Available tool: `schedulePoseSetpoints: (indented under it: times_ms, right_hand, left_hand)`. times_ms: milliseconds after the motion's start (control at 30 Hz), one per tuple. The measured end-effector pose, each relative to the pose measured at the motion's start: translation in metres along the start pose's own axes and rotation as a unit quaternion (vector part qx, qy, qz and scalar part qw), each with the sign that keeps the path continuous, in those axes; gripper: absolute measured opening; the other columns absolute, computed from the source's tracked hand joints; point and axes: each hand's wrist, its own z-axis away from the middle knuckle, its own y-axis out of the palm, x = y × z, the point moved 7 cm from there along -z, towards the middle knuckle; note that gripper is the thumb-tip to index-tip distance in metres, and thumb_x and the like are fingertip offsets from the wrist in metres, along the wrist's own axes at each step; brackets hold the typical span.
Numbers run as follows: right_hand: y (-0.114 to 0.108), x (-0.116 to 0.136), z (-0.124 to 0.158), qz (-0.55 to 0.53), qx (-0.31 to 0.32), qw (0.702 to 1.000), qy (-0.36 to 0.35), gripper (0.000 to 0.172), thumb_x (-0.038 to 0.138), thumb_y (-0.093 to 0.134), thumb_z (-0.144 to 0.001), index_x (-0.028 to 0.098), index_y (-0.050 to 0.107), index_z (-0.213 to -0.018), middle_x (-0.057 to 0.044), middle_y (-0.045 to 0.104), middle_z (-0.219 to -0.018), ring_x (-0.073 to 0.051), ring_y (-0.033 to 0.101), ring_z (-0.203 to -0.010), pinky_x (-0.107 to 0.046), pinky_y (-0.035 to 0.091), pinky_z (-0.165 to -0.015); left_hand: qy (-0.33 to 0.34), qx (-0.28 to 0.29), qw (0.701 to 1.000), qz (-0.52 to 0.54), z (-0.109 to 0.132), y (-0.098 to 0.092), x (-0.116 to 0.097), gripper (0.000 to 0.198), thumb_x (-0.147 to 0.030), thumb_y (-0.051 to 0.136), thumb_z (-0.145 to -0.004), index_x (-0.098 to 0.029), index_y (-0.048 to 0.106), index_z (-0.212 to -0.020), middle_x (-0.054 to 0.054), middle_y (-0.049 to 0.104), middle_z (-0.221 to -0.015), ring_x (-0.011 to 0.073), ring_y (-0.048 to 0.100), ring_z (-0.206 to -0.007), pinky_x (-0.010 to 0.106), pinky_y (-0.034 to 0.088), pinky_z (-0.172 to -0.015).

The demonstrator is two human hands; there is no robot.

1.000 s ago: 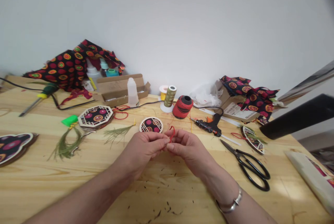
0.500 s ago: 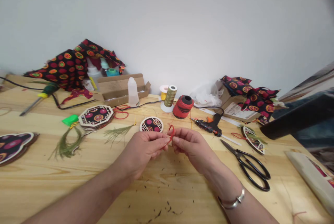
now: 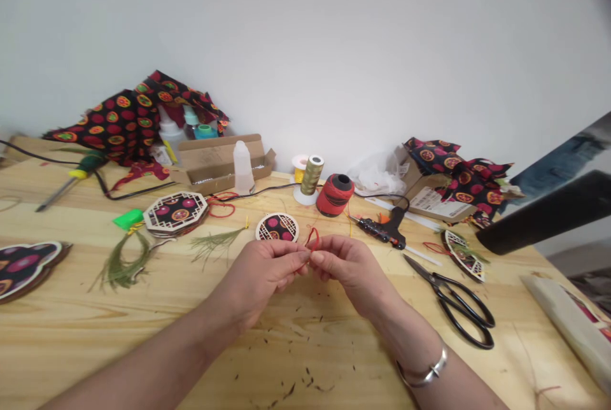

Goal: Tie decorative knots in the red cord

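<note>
A small loop of red cord [image 3: 313,237] stands up between my fingertips. My left hand [image 3: 274,265] is closed, thumb and finger pinching the cord. Close against it, my right hand [image 3: 341,262] pinches the same cord, with a silver bracelet on that wrist. The cord's ends are hidden by my fingers. Just behind my hands lies a round ornament [image 3: 277,228] with patterned fabric in a pale frame. The red thread spool [image 3: 335,195] stands beyond, beside a gold-green thread cone [image 3: 312,176].
Black scissors [image 3: 461,308] and a glue gun [image 3: 386,230] lie to the right. On the left are an octagonal ornament [image 3: 175,212], a green tassel [image 3: 125,260] and a screwdriver [image 3: 71,181]. A clear bottle [image 3: 243,169] stands by an open cardboard box [image 3: 217,156].
My right hand has moved slightly left, bringing its fingertips against those of my left hand. The red loop now leans a little differently.
</note>
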Motion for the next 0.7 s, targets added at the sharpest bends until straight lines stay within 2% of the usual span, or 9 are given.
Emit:
schedulePoseSetpoints:
  times_ms: [267, 500, 700]
  right_hand:
    - [0.004, -0.002, 0.001, -0.035, 0.003, 0.999, 0.006, 0.025, 0.029, 0.073, -0.063, 0.014, 0.063, -0.082, 0.000, 0.063, -0.065, -0.008, 0.052, -0.055, -0.022, 0.036, -0.053]
    - [0.000, -0.001, -0.001, -0.028, 0.006, 1.000, 0.000, 0.015, 0.025, 0.070, -0.065, 0.014, 0.067, -0.074, 0.000, 0.064, -0.064, -0.007, 0.047, -0.053, -0.021, 0.032, -0.051]
    - [-0.006, -0.004, -0.002, -0.002, -0.029, 1.000, 0.005, 0.016, 0.026, 0.073, -0.061, 0.014, 0.070, -0.072, -0.001, 0.065, -0.064, -0.007, 0.047, -0.053, -0.022, 0.034, -0.052]
  left_hand:
    - [-0.004, 0.014, 1.000, -0.011, 0.000, 0.003, 0.001, 0.018, -0.030, 0.065, -0.068, -0.012, 0.069, -0.068, -0.002, 0.053, -0.055, 0.0045, 0.028, -0.044, 0.021, 0.018, -0.043]
    - [-0.008, 0.010, 1.000, -0.007, 0.001, 0.002, 0.002, 0.019, -0.031, 0.065, -0.068, -0.012, 0.068, -0.068, -0.002, 0.054, -0.057, 0.0040, 0.030, -0.044, 0.021, 0.018, -0.043]
    - [-0.007, 0.011, 1.000, -0.018, 0.000, 0.002, 0.002, 0.019, -0.032, 0.065, -0.068, -0.013, 0.066, -0.066, -0.001, 0.055, -0.059, 0.0044, 0.030, -0.043, 0.021, 0.019, -0.043]
